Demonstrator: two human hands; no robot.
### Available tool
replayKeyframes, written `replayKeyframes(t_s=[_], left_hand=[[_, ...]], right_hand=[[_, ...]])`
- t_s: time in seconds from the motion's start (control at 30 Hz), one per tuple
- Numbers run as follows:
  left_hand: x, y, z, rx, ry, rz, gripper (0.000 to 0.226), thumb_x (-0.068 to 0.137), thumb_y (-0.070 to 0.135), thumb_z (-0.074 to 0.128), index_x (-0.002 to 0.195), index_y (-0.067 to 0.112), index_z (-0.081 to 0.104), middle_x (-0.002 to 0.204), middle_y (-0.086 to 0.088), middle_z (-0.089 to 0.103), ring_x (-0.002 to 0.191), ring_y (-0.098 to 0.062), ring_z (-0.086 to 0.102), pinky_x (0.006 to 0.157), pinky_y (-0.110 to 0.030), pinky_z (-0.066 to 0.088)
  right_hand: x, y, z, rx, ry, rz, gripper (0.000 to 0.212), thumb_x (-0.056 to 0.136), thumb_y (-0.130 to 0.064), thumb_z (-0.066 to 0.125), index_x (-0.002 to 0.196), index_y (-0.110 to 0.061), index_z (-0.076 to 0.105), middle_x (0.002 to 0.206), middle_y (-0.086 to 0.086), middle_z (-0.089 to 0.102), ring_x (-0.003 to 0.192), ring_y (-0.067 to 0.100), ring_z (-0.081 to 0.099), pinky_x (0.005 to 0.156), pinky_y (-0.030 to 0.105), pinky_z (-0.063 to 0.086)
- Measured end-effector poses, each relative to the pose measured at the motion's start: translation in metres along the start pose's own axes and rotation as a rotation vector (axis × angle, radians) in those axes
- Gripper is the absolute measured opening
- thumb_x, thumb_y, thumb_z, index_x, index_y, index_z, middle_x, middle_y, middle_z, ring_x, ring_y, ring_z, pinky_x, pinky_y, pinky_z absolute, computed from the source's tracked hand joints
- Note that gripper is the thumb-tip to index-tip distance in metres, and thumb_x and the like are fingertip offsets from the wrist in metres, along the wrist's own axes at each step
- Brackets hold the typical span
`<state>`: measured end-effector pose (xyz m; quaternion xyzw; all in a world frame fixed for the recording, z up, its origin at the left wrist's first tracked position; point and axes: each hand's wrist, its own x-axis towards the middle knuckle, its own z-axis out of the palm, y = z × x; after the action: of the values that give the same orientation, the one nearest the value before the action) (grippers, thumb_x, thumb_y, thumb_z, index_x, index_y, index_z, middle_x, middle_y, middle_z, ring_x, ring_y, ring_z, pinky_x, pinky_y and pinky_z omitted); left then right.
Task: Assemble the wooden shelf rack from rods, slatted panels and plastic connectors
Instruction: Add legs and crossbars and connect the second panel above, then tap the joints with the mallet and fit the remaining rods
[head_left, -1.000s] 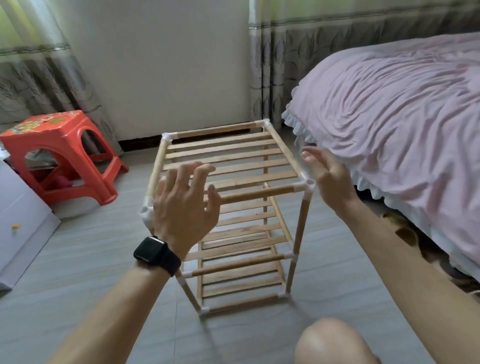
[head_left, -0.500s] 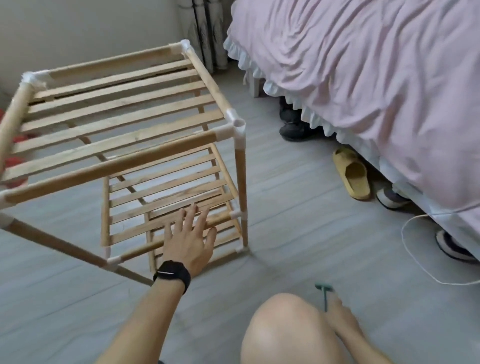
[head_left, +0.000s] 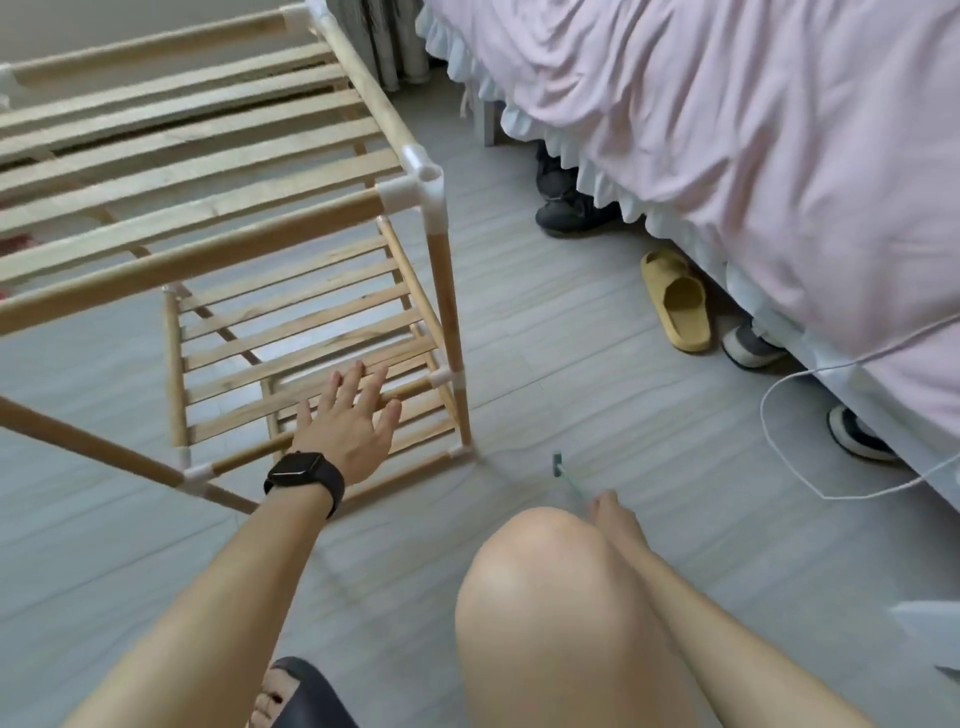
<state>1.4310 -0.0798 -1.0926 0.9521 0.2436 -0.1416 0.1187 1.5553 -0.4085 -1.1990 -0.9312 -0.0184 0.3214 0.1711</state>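
– On the grey floor, left of the bed, what is recorded?
– One wooden shelf rack (head_left: 291, 270), upright on its legs. Top slatted panel (head_left: 182, 135) seated. White plastic connector (head_left: 423, 182) fitted at the near right top corner, with lower tiers visible beneath.
– Left hand?
– Left hand (head_left: 348, 421) spread flat, fingers straight, lying across the front rod (head_left: 410, 388) of a lower tier. It grips nothing. Contact with the rod cannot be confirmed. Black smartwatch (head_left: 304, 475) on the wrist.
– Right hand?
– Right hand (head_left: 615, 512) low to the floor, right of the rack, mostly hidden behind a bare knee (head_left: 535, 582). Its fingertips are at the shaft of a small green-handled tool (head_left: 563, 473). Whether they hold it cannot be told.
– Surroundings?
– Bed with pink cover (head_left: 753, 130) to the right. Along its edge are a yellow slipper (head_left: 675, 301), a dark shoe (head_left: 566, 208) farther off, and two sneakers partly under the frill. A white cable (head_left: 769, 431) loops on the floor near them.
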Motion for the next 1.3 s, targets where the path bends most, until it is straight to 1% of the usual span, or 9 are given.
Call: replayKeyframes(t_s=[0.17,0.3,0.43,0.57,0.67,0.77,1.0,1.17,1.3], left_hand=[[-0.027,0.012,-0.044,0.121,0.11,0.13,0.068,0.101,0.045,0.045,0.157,0.039,0.007,0.166,0.001,0.01,0.152,-0.023,0.013,0.123,-0.047,0.015],[-0.062,0.031,-0.092,0.19,0.291,0.318,0.053,0.1,0.037,0.049,0.151,0.036,0.034,0.156,0.006,0.036,0.143,-0.018,0.035,0.114,-0.039,0.033],[-0.097,0.036,-0.141,0.207,0.739,0.634,0.03,0.09,0.025,0.058,0.119,0.025,0.065,0.119,-0.002,0.064,0.102,-0.02,0.061,0.077,-0.036,0.056],[-0.107,0.041,-0.191,0.156,1.016,0.513,0.039,0.092,0.031,0.052,0.129,0.021,0.062,0.135,-0.008,0.057,0.118,-0.026,0.055,0.089,-0.043,0.049],[-0.09,0.05,-0.211,0.014,0.753,0.144,0.052,0.103,0.046,0.03,0.153,0.03,0.033,0.161,-0.004,0.029,0.148,-0.025,0.026,0.117,-0.05,0.025],[-0.068,0.045,-0.202,-0.004,0.476,-0.004,0.059,0.104,0.055,0.012,0.158,0.032,0.016,0.166,0.003,0.012,0.154,-0.019,0.008,0.124,-0.051,0.005],[-0.062,0.039,-0.201,-0.023,0.435,-0.015,0.058,0.106,0.045,0.007,0.158,0.026,0.023,0.165,0.003,0.017,0.153,-0.02,0.014,0.124,-0.048,0.008],[-0.062,0.04,-0.199,-0.016,0.433,-0.028,0.057,0.106,0.043,0.006,0.158,0.025,0.021,0.166,0.003,0.016,0.153,-0.02,0.013,0.124,-0.047,0.007],[-0.064,0.04,-0.199,-0.023,0.436,-0.03,0.057,0.106,0.043,0.007,0.158,0.025,0.021,0.166,0.003,0.016,0.153,-0.02,0.012,0.124,-0.048,0.007]], right_hand=[[-0.079,-0.065,-0.037,0.528,0.237,-0.266,0.028,0.106,-0.034,0.038,0.093,-0.017,0.056,0.077,-0.003,0.059,0.077,0.021,0.057,0.065,0.031,0.041],[-0.126,-0.115,-0.096,0.544,0.356,-0.47,0.049,0.106,-0.04,0.033,0.064,-0.016,0.043,0.053,-0.01,0.044,0.053,0.008,0.042,0.052,0.02,0.031],[-0.18,-0.151,-0.144,0.683,0.475,-0.693,0.051,0.107,-0.043,0.033,0.065,-0.016,0.043,0.052,-0.009,0.041,0.051,0.008,0.038,0.054,0.027,0.033],[-0.215,-0.174,-0.178,0.365,0.556,-0.765,0.045,0.106,-0.04,0.034,0.07,-0.018,0.05,0.054,-0.006,0.053,0.059,0.008,0.051,0.058,0.022,0.036],[-0.221,-0.186,-0.184,0.158,0.592,-0.749,0.043,0.106,-0.042,0.032,0.075,-0.018,0.051,0.06,-0.005,0.057,0.065,0.013,0.054,0.062,0.034,0.036],[-0.221,-0.195,-0.188,-0.034,0.581,-0.684,0.041,0.106,-0.044,0.028,0.079,-0.021,0.049,0.074,-0.001,0.06,0.077,0.029,0.054,0.07,0.041,0.04],[-0.23,-0.202,-0.199,-0.203,0.59,-0.636,0.042,0.106,-0.045,0.025,0.083,-0.021,0.051,0.097,0.011,0.068,0.09,0.036,0.056,0.075,0.043,0.041],[-0.232,-0.204,-0.192,-0.317,0.582,-0.64,0.042,0.106,-0.047,0.02,0.075,-0.026,0.039,0.072,-0.003,0.053,0.07,0.026,0.046,0.065,0.04,0.036],[-0.248,-0.213,-0.211,-0.21,0.624,-0.749,0.041,0.106,-0.046,0.026,0.082,-0.023,0.049,0.073,-0.001,0.056,0.072,0.027,0.052,0.068,0.041,0.042]])
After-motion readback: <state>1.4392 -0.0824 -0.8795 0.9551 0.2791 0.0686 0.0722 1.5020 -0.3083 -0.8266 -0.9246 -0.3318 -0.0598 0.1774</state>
